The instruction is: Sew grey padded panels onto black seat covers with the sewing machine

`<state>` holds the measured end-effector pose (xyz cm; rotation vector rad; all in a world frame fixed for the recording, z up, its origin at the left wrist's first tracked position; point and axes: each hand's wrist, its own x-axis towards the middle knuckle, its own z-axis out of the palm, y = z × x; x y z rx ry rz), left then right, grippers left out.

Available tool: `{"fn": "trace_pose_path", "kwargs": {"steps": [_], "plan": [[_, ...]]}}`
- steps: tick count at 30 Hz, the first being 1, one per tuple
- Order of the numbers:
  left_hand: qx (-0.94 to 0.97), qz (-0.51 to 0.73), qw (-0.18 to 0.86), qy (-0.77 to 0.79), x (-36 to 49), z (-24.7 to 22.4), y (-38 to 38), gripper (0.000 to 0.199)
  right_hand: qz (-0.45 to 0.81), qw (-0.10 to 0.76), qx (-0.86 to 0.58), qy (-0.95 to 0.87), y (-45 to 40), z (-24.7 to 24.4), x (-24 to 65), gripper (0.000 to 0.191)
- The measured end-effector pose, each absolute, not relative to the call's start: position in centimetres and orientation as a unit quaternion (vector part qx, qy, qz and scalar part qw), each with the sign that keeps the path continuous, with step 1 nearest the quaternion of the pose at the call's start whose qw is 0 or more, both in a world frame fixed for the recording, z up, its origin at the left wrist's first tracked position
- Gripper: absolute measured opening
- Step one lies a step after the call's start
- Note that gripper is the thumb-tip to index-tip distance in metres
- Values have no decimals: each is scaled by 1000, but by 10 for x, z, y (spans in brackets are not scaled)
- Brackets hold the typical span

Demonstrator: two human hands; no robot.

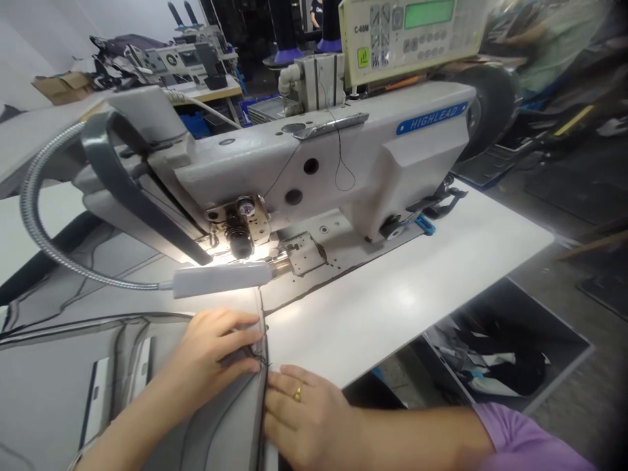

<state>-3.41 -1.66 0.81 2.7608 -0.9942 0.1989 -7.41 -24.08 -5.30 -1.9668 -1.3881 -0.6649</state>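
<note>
A grey fabric panel [206, 418] with a dark bound edge lies across the left of the sewing table. My left hand [216, 353] rests on it from above, its thumb and fingertips curled in on the edge, with a dark fold between them. Lower down, my right hand [309, 415], with a ring on one finger, holds the same edge from the right side; its thumb is hidden. Just beyond the hands stands a HIGHLEAD sewing machine [324, 157]. The panel's far end reaches up to below the lit lamp [220, 280] near the machine's needle area, which the lamp partly hides.
A control box [412, 39] with a green display sits on top of the machine. The white tabletop [392, 304] extends to the right. Below it is a dark bin [510, 347] of fabric scraps. Another sewing machine [176, 62] stands behind; a person's blurred arm appears upper right.
</note>
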Motion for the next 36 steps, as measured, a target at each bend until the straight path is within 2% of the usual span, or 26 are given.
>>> {"fn": "trace_pose_path", "kwargs": {"steps": [14,36], "plan": [[935,71,88,-335,-33,8,-17,23,-270,315,-751,-514,-236,-60,-75,10],[934,60,59,-347,-36,13,-20,19,-265,319,-753,-511,-235,-57,-76,13]]}}
